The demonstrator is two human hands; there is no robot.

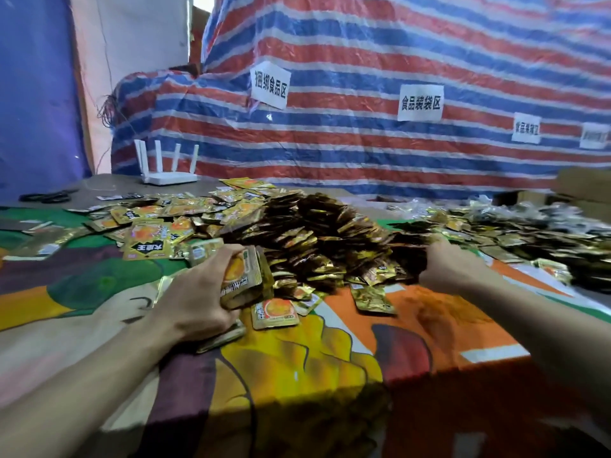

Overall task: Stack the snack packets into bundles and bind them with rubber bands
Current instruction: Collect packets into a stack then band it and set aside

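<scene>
Left hand [198, 292] grasps a stack [245, 276] of packets, standing on edge on the bench [429, 342]. Right hand [454, 266] touches the pile's [314, 236] near edge; fingers buried, grip cannot be told. The pile lies between and beyond both hands.

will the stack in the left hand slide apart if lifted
Likely to slide apart: the stack of packets is glossy foil, fanned unevenly in the left hand, with no band visible on it. Probably light and floppy, as the thin pouches in the pile lie bent.
</scene>
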